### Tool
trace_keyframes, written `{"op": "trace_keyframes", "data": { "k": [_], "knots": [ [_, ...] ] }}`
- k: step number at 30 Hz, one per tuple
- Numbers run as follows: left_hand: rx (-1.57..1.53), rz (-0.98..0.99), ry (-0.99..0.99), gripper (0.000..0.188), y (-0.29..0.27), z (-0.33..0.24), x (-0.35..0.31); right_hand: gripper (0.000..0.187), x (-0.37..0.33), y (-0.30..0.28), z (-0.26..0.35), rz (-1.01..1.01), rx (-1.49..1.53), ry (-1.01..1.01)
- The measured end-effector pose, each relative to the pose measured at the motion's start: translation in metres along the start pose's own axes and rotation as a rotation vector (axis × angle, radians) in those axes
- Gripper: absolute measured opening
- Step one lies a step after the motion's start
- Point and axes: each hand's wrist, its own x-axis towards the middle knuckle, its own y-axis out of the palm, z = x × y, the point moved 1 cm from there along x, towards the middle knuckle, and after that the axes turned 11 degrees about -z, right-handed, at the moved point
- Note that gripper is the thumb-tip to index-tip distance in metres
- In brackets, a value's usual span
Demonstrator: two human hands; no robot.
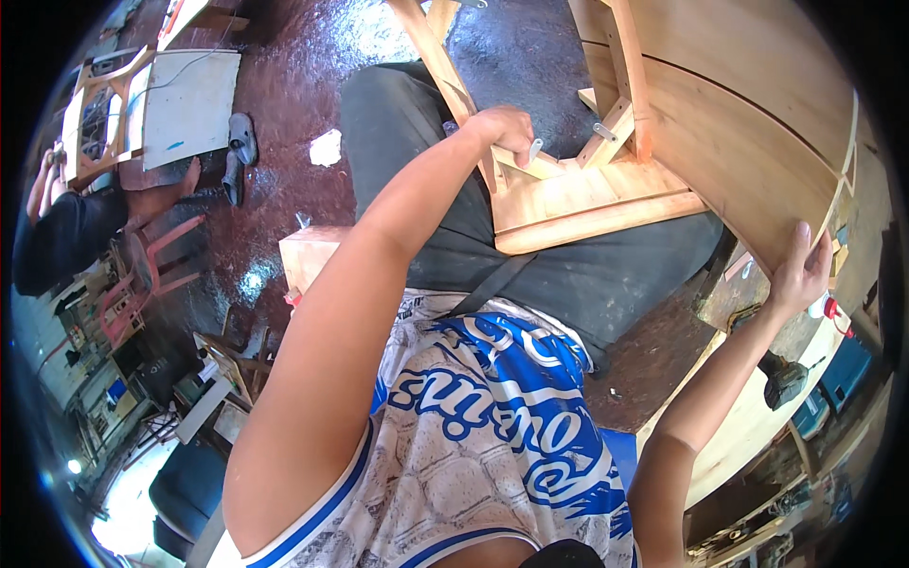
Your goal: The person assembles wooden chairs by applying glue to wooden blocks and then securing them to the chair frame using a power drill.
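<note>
A pale wooden frame (578,204) lies across my lap, with slanting corner braces and a large curved plywood panel (748,133) at its right. My left hand (507,131) is closed on the frame's left side. Right by its fingertips a small grey metal piece (536,148) sticks up; the finger contact there is partly hidden. A similar metal piece (604,132) sits on the opposite brace (608,138). Out to the right, my right hand (801,273) grips the plywood panel's lower edge, its fingers split across the edge.
At left, another person (76,227) sits beside a wooden frame (118,104) and a white board (189,109). A pink plastic chair (142,275), dark shoes (239,156) and a wooden block (311,254) are nearby. A pale board (734,450) and dark clamp-like object (784,381) lie at lower right.
</note>
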Motion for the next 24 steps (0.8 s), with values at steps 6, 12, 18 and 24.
{"op": "trace_keyframes", "data": {
  "k": [6,12,18,24],
  "knots": [
    [0.037,-0.014,-0.023,0.043,0.003,0.005,-0.002,0.028,-0.013,0.009,0.023,-0.287,-0.088,-0.243],
    [0.062,-0.01,-0.041,0.042,0.0,-0.004,-0.001,0.016,-0.129,0.133,0.053,0.39,-0.095,0.073],
    [0.017,-0.015,-0.048,0.043,0.007,0.002,0.004,0.023,-0.192,0.219,-0.017,1.049,-0.439,0.165],
    [0.001,-0.004,-0.037,0.041,0.004,0.01,0.002,0.02,-0.194,0.233,0.008,1.2,-0.643,0.11]
  ]
}}
